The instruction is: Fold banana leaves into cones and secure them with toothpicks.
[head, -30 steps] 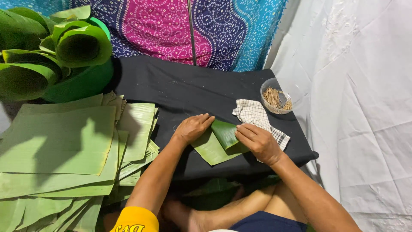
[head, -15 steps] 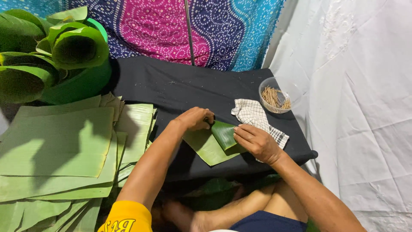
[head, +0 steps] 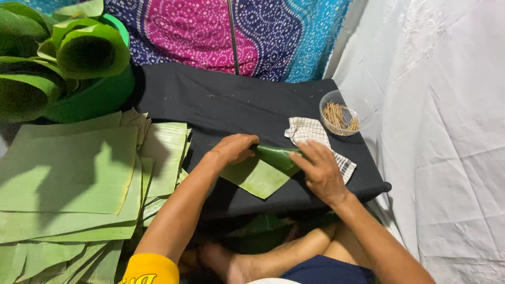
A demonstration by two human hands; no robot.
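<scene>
Both hands (head: 279,160) fold green leaf (head: 258,176); checked cloth (head: 315,139) beside.

Leaf stack (head: 68,179) cut off left

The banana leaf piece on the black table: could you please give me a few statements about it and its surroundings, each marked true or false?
1. Both hands touch the banana leaf piece: the left hand and the right hand. True.
2. The clear bowl holds water. False: it holds thin brown sticks.
3. A checked cloth lies on the black table beside the bowl. True.
4. The stack of flat cut leaves lies to the person's right. False: it lies to the left.
5. Rolled leaves sit in a green tub. True.
</scene>
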